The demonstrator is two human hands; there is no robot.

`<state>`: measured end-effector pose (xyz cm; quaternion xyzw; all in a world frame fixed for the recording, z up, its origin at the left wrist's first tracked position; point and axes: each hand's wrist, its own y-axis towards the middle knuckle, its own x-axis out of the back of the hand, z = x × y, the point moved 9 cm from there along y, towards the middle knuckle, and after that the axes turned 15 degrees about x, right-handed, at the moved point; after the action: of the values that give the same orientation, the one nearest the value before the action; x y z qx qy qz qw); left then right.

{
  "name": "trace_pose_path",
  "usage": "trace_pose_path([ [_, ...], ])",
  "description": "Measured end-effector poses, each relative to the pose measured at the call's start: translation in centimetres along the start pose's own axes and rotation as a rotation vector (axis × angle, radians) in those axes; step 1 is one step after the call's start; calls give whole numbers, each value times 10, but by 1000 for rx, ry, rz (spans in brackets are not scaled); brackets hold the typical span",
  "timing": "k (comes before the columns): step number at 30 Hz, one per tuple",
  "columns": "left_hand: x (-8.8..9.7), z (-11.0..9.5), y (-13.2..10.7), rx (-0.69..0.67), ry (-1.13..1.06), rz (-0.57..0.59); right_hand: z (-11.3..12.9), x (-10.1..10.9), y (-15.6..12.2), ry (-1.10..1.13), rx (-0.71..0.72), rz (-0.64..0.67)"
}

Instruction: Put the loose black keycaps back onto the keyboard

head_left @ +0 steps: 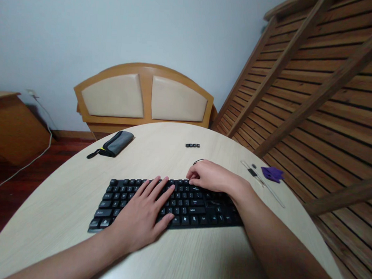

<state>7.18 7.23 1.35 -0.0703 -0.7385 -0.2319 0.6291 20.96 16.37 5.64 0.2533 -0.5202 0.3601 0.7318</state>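
A black keyboard (pixel 197 209) lies on the round table in front of me. My left hand (pixel 144 211) rests flat across its left and middle keys, fingers spread. At the keyboard's upper edge, right of the middle, my right hand (pixel 210 175) is closed, its fingers curled and pinched over the top row. A thin dark curved edge pokes out above its knuckles; the rest of whatever it belongs to is hidden by the hand. Beyond the keyboard, several small black keycaps (pixel 192 145) stand in a short row.
A grey and black zip pouch (pixel 118 143) with a strap lies at the table's back left. On the right are a purple cloth (pixel 272 174), a thin rod (pixel 273 192) and small dark pieces. A padded headboard (pixel 147 96) and a slatted wooden frame (pixel 304 92) stand behind the table (pixel 57 198).
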Motion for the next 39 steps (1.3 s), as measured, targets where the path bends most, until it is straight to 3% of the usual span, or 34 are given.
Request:
trace_pose_path([
  [3,0,0,0,3,-14,-3,-16,3,2,0,-20,-74],
  [7,2,-1,1,0,-22,-12,-49,6,14,-192,-113,-148],
  [12,2,-2,1,1,-6,-2,-86,0,40,-253,-180,-117],
  [16,1,-2,2,6,13,17,-101,-4,56,-285,-204,-92],
  [26,1,-2,2,7,13,21,-86,-2,60,-332,-129,-135],
  [33,0,-1,1,4,9,-6,-70,-1,37,-287,-105,-177],
  [39,2,-1,1,-9,-8,-32,-52,8,1,-175,-100,-254],
])
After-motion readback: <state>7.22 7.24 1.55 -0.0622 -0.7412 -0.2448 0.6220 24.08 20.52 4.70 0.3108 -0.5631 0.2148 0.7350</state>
